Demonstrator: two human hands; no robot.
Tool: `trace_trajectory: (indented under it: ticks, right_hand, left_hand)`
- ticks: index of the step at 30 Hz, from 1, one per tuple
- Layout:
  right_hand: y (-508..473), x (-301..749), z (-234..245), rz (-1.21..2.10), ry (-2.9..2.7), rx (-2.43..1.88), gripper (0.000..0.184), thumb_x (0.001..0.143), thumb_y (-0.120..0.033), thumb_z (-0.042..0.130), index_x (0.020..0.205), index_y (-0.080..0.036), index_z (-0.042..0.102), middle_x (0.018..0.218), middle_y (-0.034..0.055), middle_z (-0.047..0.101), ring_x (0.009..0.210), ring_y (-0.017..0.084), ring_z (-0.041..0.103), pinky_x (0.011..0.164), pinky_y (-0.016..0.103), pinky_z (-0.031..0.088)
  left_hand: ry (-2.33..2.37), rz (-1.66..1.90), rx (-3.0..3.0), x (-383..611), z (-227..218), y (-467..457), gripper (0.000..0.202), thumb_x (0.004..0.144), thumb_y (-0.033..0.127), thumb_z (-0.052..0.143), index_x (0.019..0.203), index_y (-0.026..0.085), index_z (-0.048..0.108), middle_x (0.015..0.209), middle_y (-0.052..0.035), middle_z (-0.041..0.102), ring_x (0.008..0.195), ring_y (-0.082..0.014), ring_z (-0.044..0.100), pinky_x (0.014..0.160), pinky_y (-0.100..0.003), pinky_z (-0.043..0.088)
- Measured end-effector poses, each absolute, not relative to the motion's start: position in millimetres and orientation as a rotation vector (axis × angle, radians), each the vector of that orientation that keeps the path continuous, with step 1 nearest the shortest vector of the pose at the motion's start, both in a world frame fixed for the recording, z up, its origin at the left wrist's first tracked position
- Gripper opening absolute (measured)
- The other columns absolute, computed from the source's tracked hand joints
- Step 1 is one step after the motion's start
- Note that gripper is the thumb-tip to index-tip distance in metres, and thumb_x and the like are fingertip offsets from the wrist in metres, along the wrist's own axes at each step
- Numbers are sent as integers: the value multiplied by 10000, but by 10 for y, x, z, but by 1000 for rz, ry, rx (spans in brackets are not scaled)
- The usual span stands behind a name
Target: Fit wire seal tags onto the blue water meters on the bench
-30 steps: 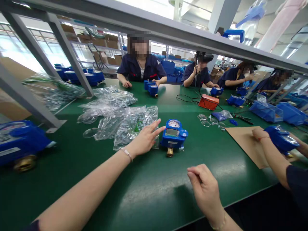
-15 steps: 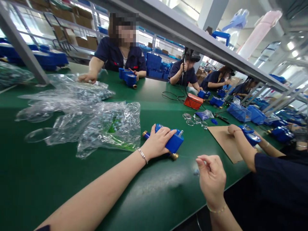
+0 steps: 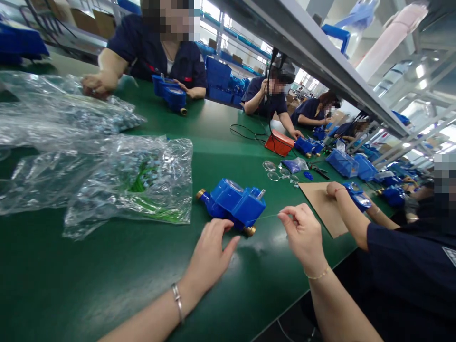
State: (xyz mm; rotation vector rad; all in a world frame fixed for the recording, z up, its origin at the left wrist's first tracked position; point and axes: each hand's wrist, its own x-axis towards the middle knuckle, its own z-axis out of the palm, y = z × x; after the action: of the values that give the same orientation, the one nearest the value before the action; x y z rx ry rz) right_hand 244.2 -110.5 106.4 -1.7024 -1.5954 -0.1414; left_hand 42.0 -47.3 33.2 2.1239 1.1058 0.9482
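Note:
A blue water meter [image 3: 233, 204] with brass ends lies on the green table [image 3: 107, 266], turned so its back faces me. My left hand [image 3: 210, 254] rests just in front of it, fingers loosely spread and touching its near edge, holding nothing. My right hand [image 3: 302, 232] is to the right of the meter, fingers pinched on a thin wire [image 3: 269, 216] that runs toward the meter's right side.
Clear plastic bags of small parts [image 3: 131, 183] lie left of the meter. A co-worker's arm [image 3: 351, 213] works over a cardboard sheet [image 3: 322, 204] at the right. Across the table another person handles a blue meter [image 3: 173, 95]. An orange box [image 3: 280, 142] and blue bins [image 3: 342, 164] stand farther back.
My left hand turned the meter round, then let go and drew back to its near edge. My right hand moved up toward the meter with the wire pinched in it.

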Motion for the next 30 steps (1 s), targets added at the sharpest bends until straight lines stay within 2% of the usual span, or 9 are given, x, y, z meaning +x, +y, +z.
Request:
trace_trajectory:
  ticks: [2,4,24,30]
  right_hand:
    - [-1045,2442,1082,-134,-1647,-1710,177,880,-323,516,823,-205,634,746,11,516,676,142,505,624,271,417]
    - [-999,2441,1100,-133,-1693,-1723,167,879,-310,519,817,-203,631,746,12,518,685,144,508,632,271,417]
    - [-930,2454,1227,-127,-1820,-1781,137,873,-295,537,810,-205,619,736,4,522,671,134,507,621,264,408]
    - [-952,2435,1253,-120,-1848,-1783,181,883,-328,516,803,-207,624,729,8,522,665,137,506,608,268,403]
  left_hand:
    - [1017,791,1926,435,232,-546,192,870,297,467,1009,175,517,912,-42,586,808,-176,573,740,-325,493]
    - [957,737,1819,467,176,-552,198,883,307,442,1010,181,527,876,-30,600,770,-162,584,704,-302,493]
    - [888,740,1761,513,144,-416,244,877,341,440,1032,188,550,879,-34,602,755,-161,582,677,-287,480]
    - [884,733,1761,513,130,-412,238,875,334,440,1023,187,556,884,-36,603,755,-160,585,680,-292,482]
